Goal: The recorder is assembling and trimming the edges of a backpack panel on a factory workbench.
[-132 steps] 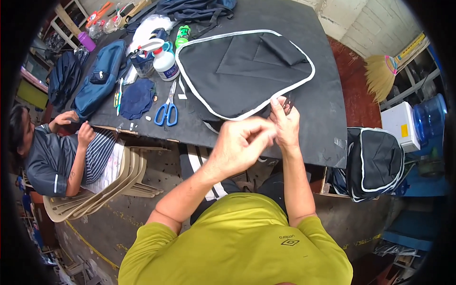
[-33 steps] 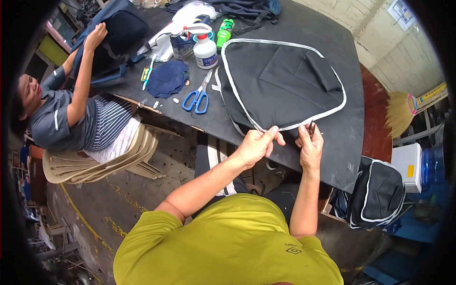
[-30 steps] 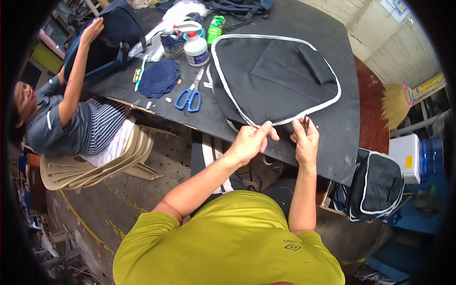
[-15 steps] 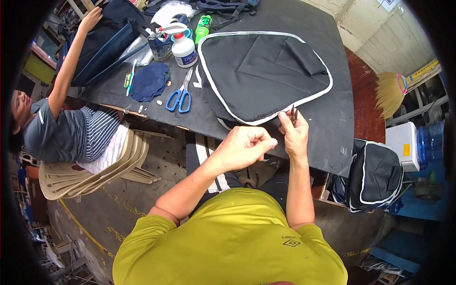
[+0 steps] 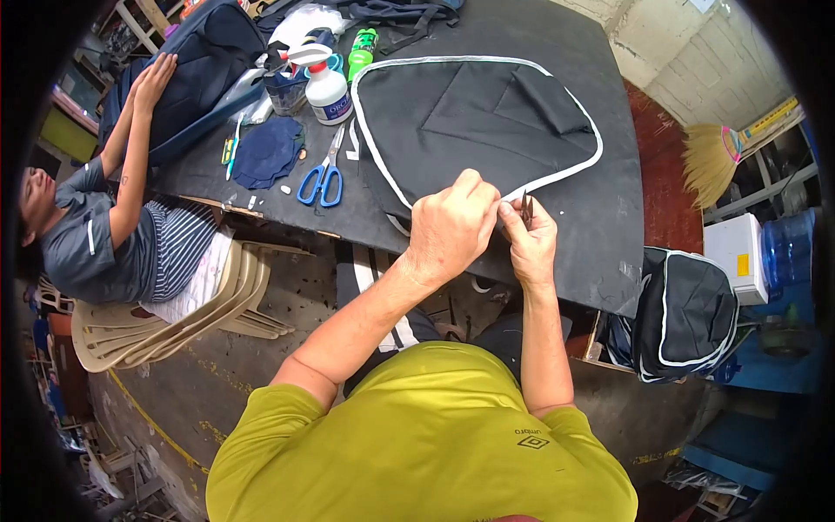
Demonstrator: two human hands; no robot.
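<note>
A black quilted fabric bag piece (image 5: 452,130) edged with white piping lies across the dark table. My left hand (image 5: 452,228) is closed in a pinch at its near edge; whatever the fingertips grip is hidden. Close beside it, my right hand (image 5: 532,244) is wrapped round small dark thread snips (image 5: 527,207), blades pointing away from me. The right thumb is by the white piping, near the left fingertips. Left of the bag piece are blue-handled scissors (image 5: 322,181).
Dark blue fabric pieces (image 5: 268,155), a white spray bottle (image 5: 329,94) and a green bottle (image 5: 362,52) stand or lie at the left. A co-worker (image 5: 113,209) handles a navy bag (image 5: 209,61) there. Another black bag (image 5: 691,313) sits right of the table.
My left hand has moved up and in to the bag piece's near edge, beside my right hand. The co-worker's hands are now together on the navy bag.
</note>
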